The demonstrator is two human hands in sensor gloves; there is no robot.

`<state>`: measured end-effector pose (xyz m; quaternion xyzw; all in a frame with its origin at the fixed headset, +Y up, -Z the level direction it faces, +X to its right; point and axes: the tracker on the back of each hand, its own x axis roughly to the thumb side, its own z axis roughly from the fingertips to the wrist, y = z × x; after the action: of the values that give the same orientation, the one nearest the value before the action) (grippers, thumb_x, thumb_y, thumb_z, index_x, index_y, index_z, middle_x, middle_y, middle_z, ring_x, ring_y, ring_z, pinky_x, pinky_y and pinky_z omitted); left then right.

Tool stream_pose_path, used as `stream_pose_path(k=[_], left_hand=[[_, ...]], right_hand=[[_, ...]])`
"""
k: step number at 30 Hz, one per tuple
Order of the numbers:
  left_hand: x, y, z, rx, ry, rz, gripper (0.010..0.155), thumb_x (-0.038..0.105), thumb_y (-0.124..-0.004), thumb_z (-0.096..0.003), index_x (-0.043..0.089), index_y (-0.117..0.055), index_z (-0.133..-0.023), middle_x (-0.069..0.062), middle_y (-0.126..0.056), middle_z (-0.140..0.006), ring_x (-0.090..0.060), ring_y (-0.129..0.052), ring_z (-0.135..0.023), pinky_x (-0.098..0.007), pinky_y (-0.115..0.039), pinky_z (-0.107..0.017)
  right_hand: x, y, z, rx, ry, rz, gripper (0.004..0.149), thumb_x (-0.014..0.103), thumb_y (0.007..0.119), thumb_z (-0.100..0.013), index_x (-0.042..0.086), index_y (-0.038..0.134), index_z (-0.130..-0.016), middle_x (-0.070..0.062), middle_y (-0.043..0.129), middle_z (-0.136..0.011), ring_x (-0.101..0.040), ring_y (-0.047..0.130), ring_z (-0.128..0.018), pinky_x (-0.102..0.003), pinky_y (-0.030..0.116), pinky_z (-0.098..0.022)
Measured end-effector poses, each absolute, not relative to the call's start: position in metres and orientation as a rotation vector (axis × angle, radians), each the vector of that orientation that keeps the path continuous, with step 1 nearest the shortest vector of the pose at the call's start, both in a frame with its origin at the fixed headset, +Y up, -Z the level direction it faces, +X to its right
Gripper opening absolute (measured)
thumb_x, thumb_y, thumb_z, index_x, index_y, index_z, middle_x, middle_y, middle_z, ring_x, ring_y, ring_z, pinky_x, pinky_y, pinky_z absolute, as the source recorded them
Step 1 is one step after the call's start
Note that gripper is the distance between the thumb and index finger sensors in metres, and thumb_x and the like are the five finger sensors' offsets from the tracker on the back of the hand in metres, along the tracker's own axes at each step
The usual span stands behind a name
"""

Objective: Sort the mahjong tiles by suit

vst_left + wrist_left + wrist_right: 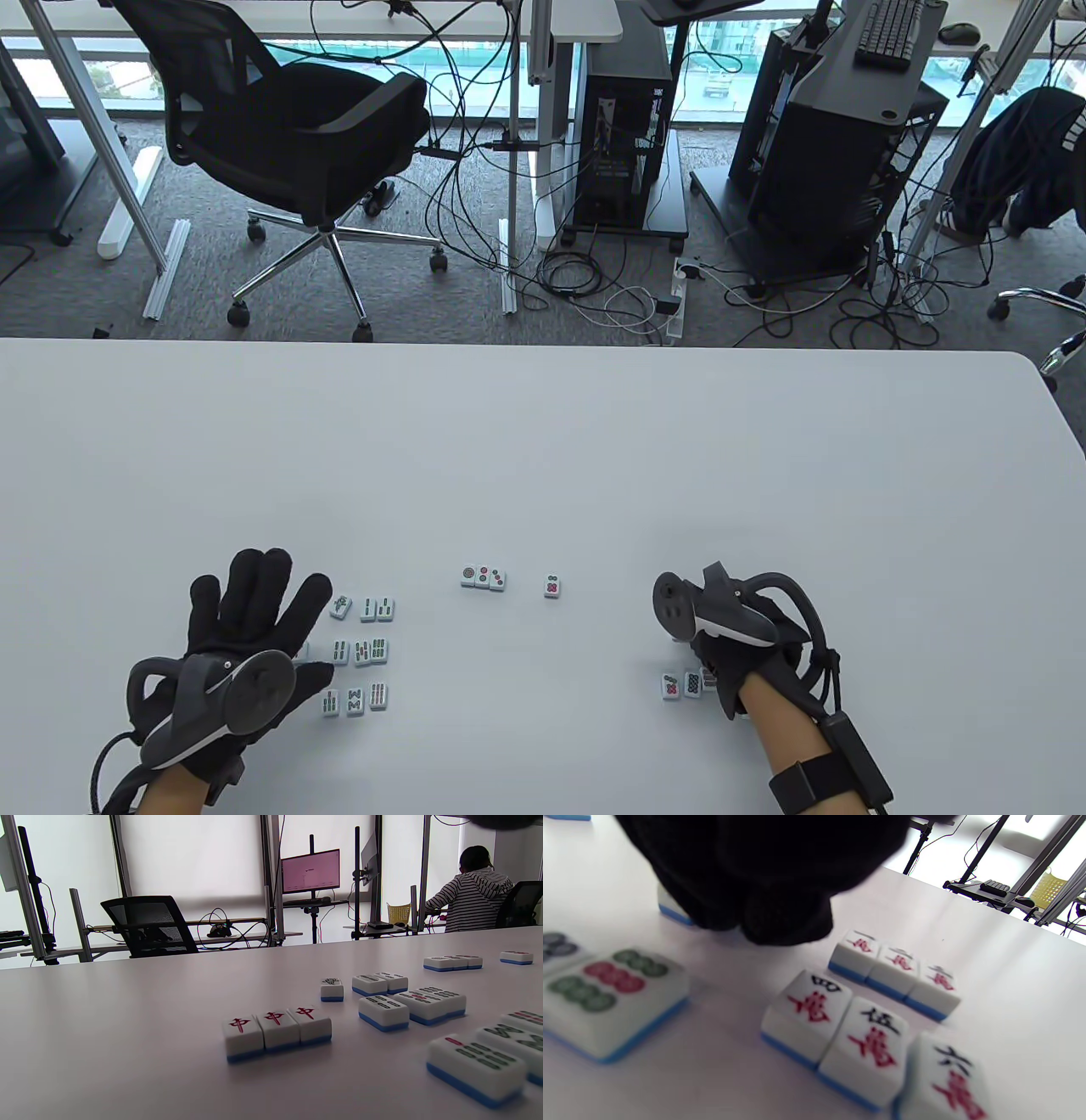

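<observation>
With the left hand (254, 620) spread flat by the bamboo tiles (361, 652) near the counter's (543, 458) front-left, the right hand (721, 645), fingers curled onto a tile (670, 910), grip unclear, should probably slide it squarely alongside its suit.

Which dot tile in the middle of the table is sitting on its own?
The single dot tile with red dots, right of the row of three dot tiles. Those three touch side by side; this one stands apart with bare table around it.
</observation>
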<state>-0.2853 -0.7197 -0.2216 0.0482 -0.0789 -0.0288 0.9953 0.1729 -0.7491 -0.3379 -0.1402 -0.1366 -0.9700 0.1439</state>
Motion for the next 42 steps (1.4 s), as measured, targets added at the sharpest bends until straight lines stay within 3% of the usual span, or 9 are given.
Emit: stream_pose_path(k=[6, 11, 16, 27, 42], left_hand=[[-0.286, -0.718, -0.222, 0.106, -0.159, -0.047, 0.087, 0.075, -0.061, -0.0352, 0.048, -0.019, -0.107, 0.01, 0.006, -0.114, -0.023, 0.001, -0.114, -0.057, -0.011, -0.081], [-0.287, -0.719, -0.222, 0.107, -0.161, -0.038, 0.087, 0.075, -0.061, -0.0353, 0.049, -0.019, -0.107, 0.01, 0.006, -0.114, -0.023, 0.001, -0.114, -0.057, -0.011, -0.081], [-0.286, -0.718, -0.222, 0.105, -0.16, -0.043, 0.087, 0.075, -0.061, -0.0353, 0.049, -0.019, -0.107, 0.01, 0.006, -0.114, -0.023, 0.001, -0.114, -0.057, -0.011, -0.081], [-0.286, -0.717, -0.221, 0.123, -0.176, -0.031, 0.087, 0.075, -0.061, -0.0353, 0.049, -0.019, -0.107, 0.01, 0.006, -0.114, -0.023, 0.001, -0.114, -0.057, -0.011, -0.081], [-0.285, -0.716, -0.219, 0.135, -0.19, -0.027, 0.087, 0.075, -0.061, -0.0354, 0.049, -0.02, -0.107, 0.01, 0.005, -0.115, -0.023, 0.0, -0.115, -0.058, -0.011, -0.081]], right_hand=[[0.151, -0.741, -0.344, -0.475, -0.407, -2.787, 0.056, 0.039, 0.088, -0.043, 0.011, 0.08, -0.091, -0.003, 0.097, -0.049, -0.011, 0.088, -0.016, -0.024, 0.08, -0.01], [0.136, -0.725, -0.353, -0.484, -0.234, -2.914, 0.058, 0.04, 0.088, -0.042, 0.009, 0.08, -0.09, -0.003, 0.097, -0.047, -0.011, 0.088, -0.015, -0.024, 0.079, -0.009], [0.086, -0.717, -0.356, -0.64, -0.107, -2.99, 0.058, 0.04, 0.088, -0.042, 0.008, 0.079, -0.089, -0.003, 0.097, -0.047, -0.011, 0.088, -0.015, -0.024, 0.079, -0.009], [-0.01, -0.753, -0.373, -0.693, -0.262, -2.866, 0.057, 0.041, 0.088, -0.042, 0.008, 0.081, -0.088, -0.003, 0.097, -0.047, -0.011, 0.088, -0.015, -0.024, 0.079, -0.009], [-0.017, -0.752, -0.364, -0.677, -0.195, -2.796, 0.06, 0.044, 0.086, -0.043, 0.01, 0.079, -0.091, -0.003, 0.097, -0.046, -0.011, 0.088, -0.015, -0.023, 0.079, -0.008]])
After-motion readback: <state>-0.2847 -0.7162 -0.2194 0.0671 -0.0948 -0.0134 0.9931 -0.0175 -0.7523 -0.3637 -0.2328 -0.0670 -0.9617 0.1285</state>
